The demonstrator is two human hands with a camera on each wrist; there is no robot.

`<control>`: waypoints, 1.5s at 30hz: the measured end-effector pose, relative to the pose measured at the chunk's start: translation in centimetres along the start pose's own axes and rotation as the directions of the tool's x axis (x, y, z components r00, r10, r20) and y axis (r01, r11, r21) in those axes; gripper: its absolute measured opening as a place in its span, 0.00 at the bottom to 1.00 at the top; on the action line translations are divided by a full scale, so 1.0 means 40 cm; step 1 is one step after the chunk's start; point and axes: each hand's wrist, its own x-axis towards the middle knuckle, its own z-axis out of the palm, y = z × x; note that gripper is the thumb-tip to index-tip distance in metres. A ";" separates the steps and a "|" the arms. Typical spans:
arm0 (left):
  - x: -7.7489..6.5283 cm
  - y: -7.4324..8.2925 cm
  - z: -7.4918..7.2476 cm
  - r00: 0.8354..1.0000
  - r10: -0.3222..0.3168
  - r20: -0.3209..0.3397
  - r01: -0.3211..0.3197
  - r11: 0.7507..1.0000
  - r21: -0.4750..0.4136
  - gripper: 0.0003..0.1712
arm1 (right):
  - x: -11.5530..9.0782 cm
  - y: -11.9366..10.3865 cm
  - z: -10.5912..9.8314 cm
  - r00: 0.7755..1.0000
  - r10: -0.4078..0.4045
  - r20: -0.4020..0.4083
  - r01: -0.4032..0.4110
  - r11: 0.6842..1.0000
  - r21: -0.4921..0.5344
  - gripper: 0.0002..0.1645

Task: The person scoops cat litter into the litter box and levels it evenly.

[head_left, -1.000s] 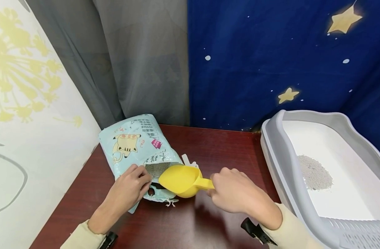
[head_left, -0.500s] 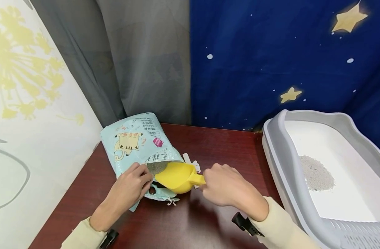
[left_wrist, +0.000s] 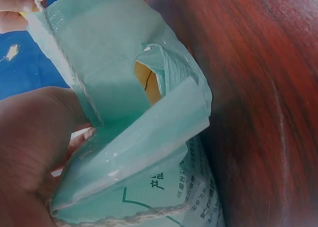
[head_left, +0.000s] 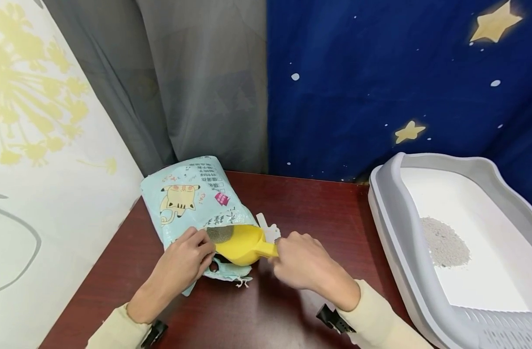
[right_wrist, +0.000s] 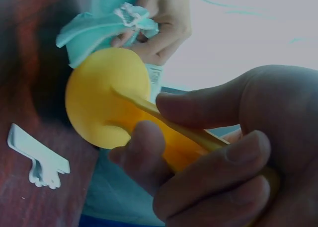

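A light blue cat litter bag [head_left: 192,194] lies on the table with its mouth turned toward me, grey granules [head_left: 220,234] showing inside. My left hand [head_left: 181,259] pinches the edge of the bag's mouth. In the left wrist view the bag's folded plastic [left_wrist: 99,53] rises beside that hand. My right hand [head_left: 307,264] grips the handle of a yellow scoop [head_left: 242,245], whose front end is inside the bag's opening. Fingers and thumb wrap the scoop's handle [right_wrist: 184,152] in the right wrist view. The scoop's tip is hidden by the bag.
A grey and white litter box [head_left: 401,232] stands at the right with a heap of litter [head_left: 442,242] on its floor. Behind the scoop lies a white clip-like piece [head_left: 269,228]. A wall [head_left: 61,203] borders the left side, and curtains [head_left: 213,87] hang behind the table.
My right hand has moved left, carrying the yellow scoop deeper into the bag's mouth. The left hand keeps its hold on the bag's edge.
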 end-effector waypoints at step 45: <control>0.003 -0.006 0.001 1.000 0.027 -0.006 -0.027 1.000 0.014 0.09 | -0.016 0.065 0.200 0.997 0.013 -0.072 0.004 0.973 0.232 0.16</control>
